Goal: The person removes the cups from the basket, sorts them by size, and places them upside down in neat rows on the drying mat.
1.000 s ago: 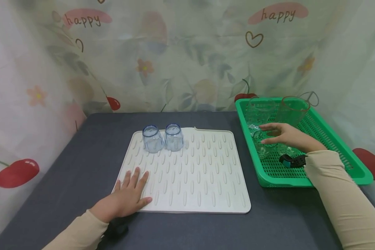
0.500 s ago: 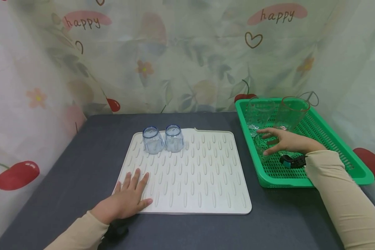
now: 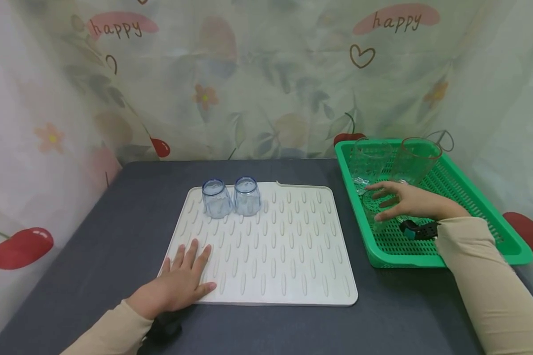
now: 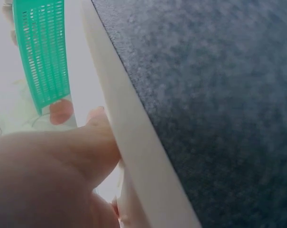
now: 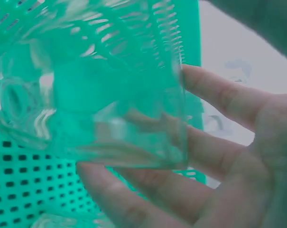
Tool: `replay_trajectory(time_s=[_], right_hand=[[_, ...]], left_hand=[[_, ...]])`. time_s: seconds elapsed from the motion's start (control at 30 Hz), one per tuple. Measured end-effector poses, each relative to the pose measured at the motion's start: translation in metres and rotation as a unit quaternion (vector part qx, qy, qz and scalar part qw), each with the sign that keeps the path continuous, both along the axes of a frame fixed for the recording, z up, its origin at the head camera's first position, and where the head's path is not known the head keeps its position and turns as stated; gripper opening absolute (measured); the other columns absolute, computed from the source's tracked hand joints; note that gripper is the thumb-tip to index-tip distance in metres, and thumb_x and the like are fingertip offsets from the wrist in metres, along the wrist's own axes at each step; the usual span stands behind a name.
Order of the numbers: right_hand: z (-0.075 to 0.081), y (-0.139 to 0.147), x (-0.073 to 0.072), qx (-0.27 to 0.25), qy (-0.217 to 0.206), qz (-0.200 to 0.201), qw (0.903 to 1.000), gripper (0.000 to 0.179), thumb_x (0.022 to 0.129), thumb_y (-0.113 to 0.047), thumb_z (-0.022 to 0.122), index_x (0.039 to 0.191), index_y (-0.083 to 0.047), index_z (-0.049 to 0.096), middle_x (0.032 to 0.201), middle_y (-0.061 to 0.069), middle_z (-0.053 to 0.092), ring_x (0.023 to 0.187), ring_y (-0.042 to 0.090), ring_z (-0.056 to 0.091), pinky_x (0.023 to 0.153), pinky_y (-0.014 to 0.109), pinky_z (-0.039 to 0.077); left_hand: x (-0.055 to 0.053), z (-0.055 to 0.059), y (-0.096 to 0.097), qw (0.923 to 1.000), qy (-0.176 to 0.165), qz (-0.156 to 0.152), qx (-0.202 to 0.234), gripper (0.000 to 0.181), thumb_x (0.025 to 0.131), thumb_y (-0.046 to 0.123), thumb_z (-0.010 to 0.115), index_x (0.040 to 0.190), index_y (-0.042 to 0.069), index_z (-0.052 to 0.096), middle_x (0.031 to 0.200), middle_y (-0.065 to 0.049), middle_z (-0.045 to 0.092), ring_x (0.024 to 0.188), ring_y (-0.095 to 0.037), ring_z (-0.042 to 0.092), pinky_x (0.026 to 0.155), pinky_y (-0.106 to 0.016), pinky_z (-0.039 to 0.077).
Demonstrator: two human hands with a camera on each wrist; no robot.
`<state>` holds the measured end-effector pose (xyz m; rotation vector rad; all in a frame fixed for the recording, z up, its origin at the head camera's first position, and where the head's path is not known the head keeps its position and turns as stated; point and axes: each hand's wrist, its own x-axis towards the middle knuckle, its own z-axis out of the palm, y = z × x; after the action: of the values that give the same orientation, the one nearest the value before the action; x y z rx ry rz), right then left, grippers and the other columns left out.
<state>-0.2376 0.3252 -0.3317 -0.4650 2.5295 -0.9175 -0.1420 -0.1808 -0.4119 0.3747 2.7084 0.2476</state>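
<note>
My left hand (image 3: pixel 173 286) lies flat with spread fingers on the lower left corner of a white ribbed drying mat (image 3: pixel 288 256). In the left wrist view its thumb (image 4: pixel 93 142) rests by the mat's raised edge (image 4: pixel 119 104). My right hand (image 3: pixel 415 201) is inside the green basket (image 3: pixel 408 259), its fingers and thumb curved round a clear drinking glass (image 5: pixel 100 109). The fingertips lie along the glass's rim and side in the right wrist view. Two bluish glasses (image 3: pixel 216 199) stand side by side, upside down, at the mat's upper left.
Two taller clear vessels stand at the back of the basket: a glass (image 3: pixel 370 158) and a red-rimmed one (image 3: pixel 415 162) by a handle. Another clear piece (image 5: pixel 62 221) shows low in the basket. A dark cloth (image 3: pixel 271 330) covers the table, and a printed curtain (image 3: pixel 271 74) hangs behind.
My right hand's thumb and fingers have spread and lowered round the clear glass, then stayed nearly still. The left hand has kept its place on the mat.
</note>
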Motion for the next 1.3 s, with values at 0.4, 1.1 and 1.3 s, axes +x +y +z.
replay_trajectory(time_s=[0.4, 1.1, 1.3], right_hand=[[0.035, -0.009, 0.007, -0.011, 0.127, -0.153, 0.9800, 0.089, 0.085, -0.048, 0.070, 0.152, -0.011, 0.024, 0.146, 0.020, 0.042, 0.125, 0.041, 0.048, 0.086, 0.049, 0.049], [0.063, -0.119, 0.074, -0.127, 0.284, -0.078, 0.9471, 0.078, 0.072, -0.023, 0.087, 0.140, -0.023, 0.049, 0.137, -0.003, 0.055, 0.112, 0.008, 0.062, 0.088, 0.020, 0.051], [0.045, -0.143, 0.081, -0.160, 0.240, -0.005, 0.9576, 0.077, 0.072, -0.025, 0.087, 0.139, -0.015, 0.049, 0.137, 0.005, 0.055, 0.118, 0.023, 0.060, 0.094, 0.037, 0.050]], left_hand=[[-0.014, 0.030, -0.008, 0.9983, -0.035, -0.034, 0.033, 0.085, 0.090, 0.050, 0.063, 0.150, 0.000, 0.029, 0.154, -0.033, 0.018, 0.141, -0.053, 0.018, 0.108, -0.067, 0.022], [0.004, 0.110, 0.056, 0.8618, 0.256, -0.066, 0.433, 0.056, 0.090, 0.012, 0.069, 0.141, 0.013, 0.047, 0.141, -0.003, 0.053, 0.126, -0.018, 0.055, 0.102, -0.041, 0.045], [0.000, 0.104, 0.077, 0.8515, 0.231, -0.095, 0.461, 0.057, 0.088, 0.014, 0.072, 0.139, 0.011, 0.047, 0.141, -0.003, 0.052, 0.126, -0.017, 0.054, 0.101, -0.033, 0.046]])
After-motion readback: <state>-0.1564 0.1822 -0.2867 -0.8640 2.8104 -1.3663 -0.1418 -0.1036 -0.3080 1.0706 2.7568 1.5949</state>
